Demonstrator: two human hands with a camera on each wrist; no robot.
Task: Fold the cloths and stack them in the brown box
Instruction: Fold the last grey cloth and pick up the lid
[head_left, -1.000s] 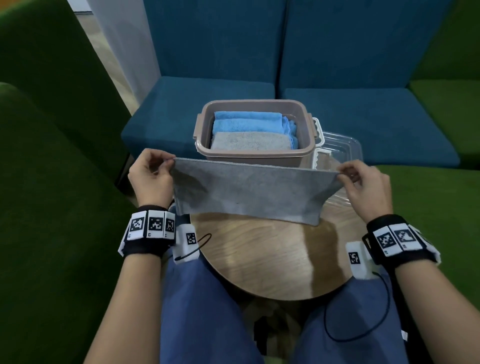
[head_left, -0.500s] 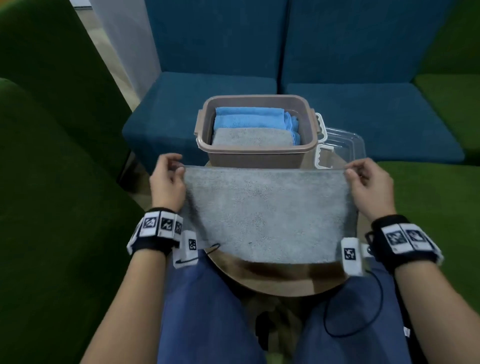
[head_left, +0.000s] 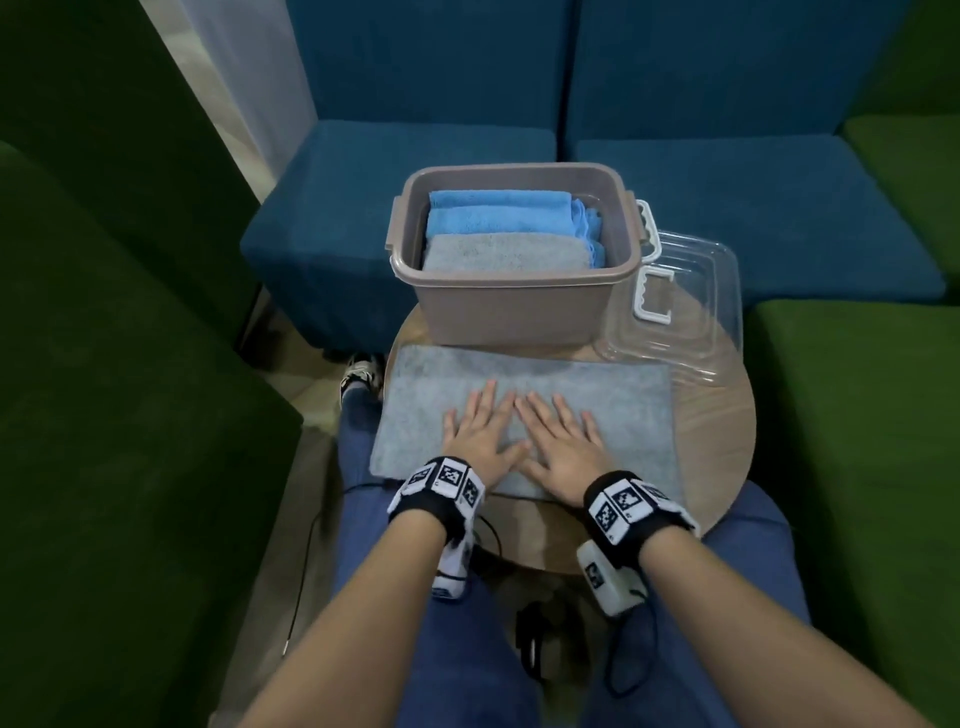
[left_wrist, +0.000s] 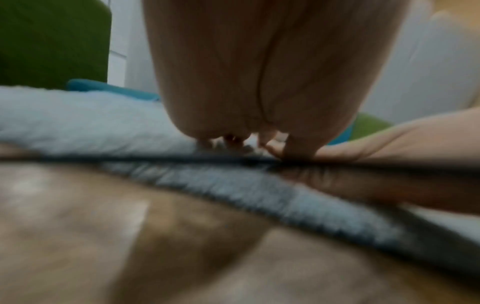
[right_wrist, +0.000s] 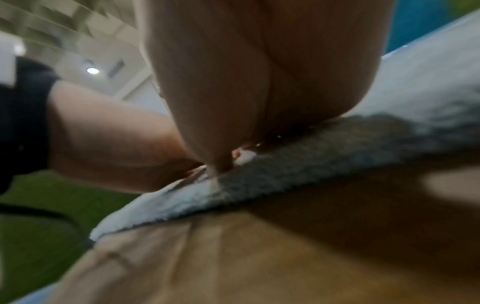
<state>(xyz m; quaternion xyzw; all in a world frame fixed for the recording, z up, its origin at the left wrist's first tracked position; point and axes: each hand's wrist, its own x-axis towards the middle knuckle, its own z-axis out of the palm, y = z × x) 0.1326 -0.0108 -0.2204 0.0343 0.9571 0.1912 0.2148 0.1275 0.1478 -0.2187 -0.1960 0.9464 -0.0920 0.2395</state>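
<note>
A: How are the hands placed?

B: The left hand (head_left: 480, 434) and the right hand (head_left: 558, 436) are laid flat, side by side, fingers straight and spread; nothing is gripped. Both are pressed on the middle of the grey cloth (head_left: 613, 405).

A: And where is that cloth set?

B: It is spread on the round wooden table (head_left: 727, 441), just in front of the brown box (head_left: 514, 306). Folded blue cloths (head_left: 498, 213) and a folded grey one (head_left: 498, 252) are seen inside the box. A clear lid (head_left: 691, 312) is lying just beside the box on the right.

A: How is handling to be judged?

B: The cloth is judged soft, light and limp, not slippery. It would best be pinched at two corners of one short edge, so that sagging is avoided while it is folded over.
</note>
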